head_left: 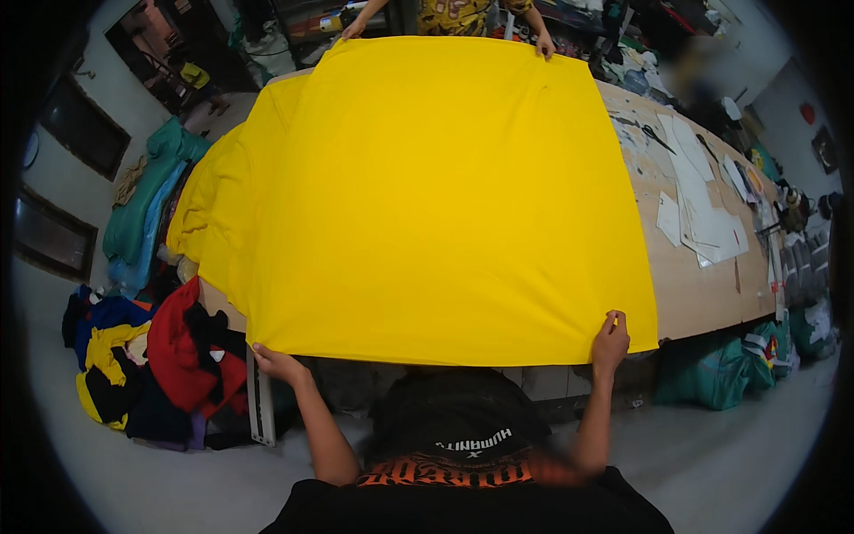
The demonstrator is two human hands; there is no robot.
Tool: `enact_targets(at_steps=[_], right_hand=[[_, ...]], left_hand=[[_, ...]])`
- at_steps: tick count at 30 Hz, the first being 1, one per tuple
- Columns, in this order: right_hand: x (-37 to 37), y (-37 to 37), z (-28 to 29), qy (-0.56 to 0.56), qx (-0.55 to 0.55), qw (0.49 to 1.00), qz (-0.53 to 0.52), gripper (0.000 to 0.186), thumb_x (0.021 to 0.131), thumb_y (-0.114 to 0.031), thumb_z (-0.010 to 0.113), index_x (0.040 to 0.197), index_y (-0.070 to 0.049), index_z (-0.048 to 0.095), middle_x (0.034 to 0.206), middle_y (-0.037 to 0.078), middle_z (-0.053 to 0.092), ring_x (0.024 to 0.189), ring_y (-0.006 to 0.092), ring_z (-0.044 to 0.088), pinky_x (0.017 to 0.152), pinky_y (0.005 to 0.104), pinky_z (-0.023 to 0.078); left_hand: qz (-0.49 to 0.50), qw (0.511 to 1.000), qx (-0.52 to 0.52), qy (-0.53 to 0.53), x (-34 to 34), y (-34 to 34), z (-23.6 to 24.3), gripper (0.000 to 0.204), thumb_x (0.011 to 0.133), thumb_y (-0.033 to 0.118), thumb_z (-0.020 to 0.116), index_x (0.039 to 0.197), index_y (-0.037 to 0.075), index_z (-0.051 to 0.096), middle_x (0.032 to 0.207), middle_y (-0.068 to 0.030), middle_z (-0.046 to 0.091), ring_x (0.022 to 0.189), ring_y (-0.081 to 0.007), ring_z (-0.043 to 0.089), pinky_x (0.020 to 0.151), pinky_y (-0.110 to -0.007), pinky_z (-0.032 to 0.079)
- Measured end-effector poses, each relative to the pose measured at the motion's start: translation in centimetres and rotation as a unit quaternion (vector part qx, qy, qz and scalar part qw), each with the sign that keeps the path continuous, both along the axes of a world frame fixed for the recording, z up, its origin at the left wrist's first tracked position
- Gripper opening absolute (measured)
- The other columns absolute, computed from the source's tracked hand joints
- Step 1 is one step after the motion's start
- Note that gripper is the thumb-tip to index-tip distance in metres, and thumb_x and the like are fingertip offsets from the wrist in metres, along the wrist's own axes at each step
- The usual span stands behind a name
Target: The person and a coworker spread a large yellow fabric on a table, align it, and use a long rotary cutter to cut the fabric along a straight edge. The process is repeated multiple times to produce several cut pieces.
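Observation:
A wide sheet of yellow fabric [445, 205] is stretched over the table, its near edge hanging level with my hands. My left hand [277, 363] pinches the near left corner. Toward the near right, my right hand [610, 343] is closed on the same edge, a little in from the corner. Across the table another person's two hands [354, 28] grip the far edge of the cloth. More yellow fabric [213, 200] lies bunched at the left side of the table, partly under the sheet.
On the table's [747, 285] right side lie white pattern pieces [698, 196] and scissors [656, 136]. Piled clothes [178, 347] sit on the floor at left, near green sacks [147, 200]. Another green bag [712, 369] stands below the right edge. Someone in yellow [194, 76] is near the doorway.

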State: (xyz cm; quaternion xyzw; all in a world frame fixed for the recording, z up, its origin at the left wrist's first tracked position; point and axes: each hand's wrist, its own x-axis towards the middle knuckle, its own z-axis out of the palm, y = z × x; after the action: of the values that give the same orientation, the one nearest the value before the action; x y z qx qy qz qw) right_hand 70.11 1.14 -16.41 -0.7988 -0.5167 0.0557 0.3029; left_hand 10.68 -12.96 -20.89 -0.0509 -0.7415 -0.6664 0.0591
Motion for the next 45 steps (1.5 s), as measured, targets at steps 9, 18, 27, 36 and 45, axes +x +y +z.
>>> enact_targets(at_steps=[9, 18, 27, 36, 45], right_hand=[[0.7, 0.8, 4.7, 0.142, 0.042, 0.982, 0.114, 0.044, 0.1, -0.03, 0.061, 0.078, 0.008, 0.056, 0.061, 0.011, 0.05, 0.062, 0.0174, 0.045, 0.06, 0.0391, 0.039], [-0.1, -1.6, -1.2, 0.085, 0.02, 0.996, 0.018, 0.038, 0.1, -0.026, 0.061, 0.077, 0.004, 0.057, 0.065, 0.021, 0.053, 0.055, 0.0306, 0.044, 0.056, 0.043, 0.038], [0.7, -1.3, -3.0, -0.002, -0.059, 0.998, -0.012, 0.042, 0.101, -0.035, 0.058, 0.086, 0.004, 0.063, 0.079, 0.023, 0.065, 0.073, 0.0426, 0.061, 0.066, 0.045, 0.045], [1.7, 0.0, -5.6, -0.077, -0.102, 0.99, 0.057, 0.046, 0.103, -0.044, 0.052, 0.091, -0.002, 0.064, 0.083, 0.025, 0.067, 0.077, 0.0492, 0.061, 0.064, 0.054, 0.045], [1.5, -2.1, -6.3, -0.104, -0.103, 0.989, 0.005, 0.048, 0.104, -0.052, 0.043, 0.097, -0.006, 0.055, 0.084, 0.022, 0.068, 0.077, 0.0475, 0.064, 0.064, 0.0561, 0.046]], left_hand=[[-0.064, 0.998, 0.02, 0.012, -1.5, 0.4, 0.2, 0.054, 0.11, 0.041, 0.038, 0.113, -0.009, 0.058, 0.105, -0.017, 0.067, 0.093, -0.0235, 0.063, 0.086, -0.036, 0.049], [-0.049, 0.997, -0.029, -0.045, -1.0, -1.7, -3.5, 0.052, 0.111, 0.035, 0.037, 0.126, -0.011, 0.057, 0.119, -0.02, 0.066, 0.105, -0.0274, 0.064, 0.093, -0.037, 0.047], [-0.048, 0.994, -0.045, -0.084, -0.4, -1.2, -5.6, 0.05, 0.111, 0.033, 0.038, 0.124, -0.011, 0.059, 0.117, -0.0204, 0.068, 0.102, -0.0284, 0.065, 0.092, -0.037, 0.047], [0.01, 0.979, -0.202, -0.026, -0.9, -1.7, -6.5, 0.046, 0.107, 0.033, 0.044, 0.106, -0.007, 0.064, 0.097, -0.0254, 0.07, 0.091, -0.0416, 0.067, 0.08, -0.046, 0.049], [-0.004, 0.968, -0.24, -0.074, 0.3, -1.9, -3.5, 0.044, 0.105, 0.036, 0.047, 0.101, -0.004, 0.065, 0.094, -0.0234, 0.07, 0.091, -0.0441, 0.066, 0.077, -0.048, 0.049]])
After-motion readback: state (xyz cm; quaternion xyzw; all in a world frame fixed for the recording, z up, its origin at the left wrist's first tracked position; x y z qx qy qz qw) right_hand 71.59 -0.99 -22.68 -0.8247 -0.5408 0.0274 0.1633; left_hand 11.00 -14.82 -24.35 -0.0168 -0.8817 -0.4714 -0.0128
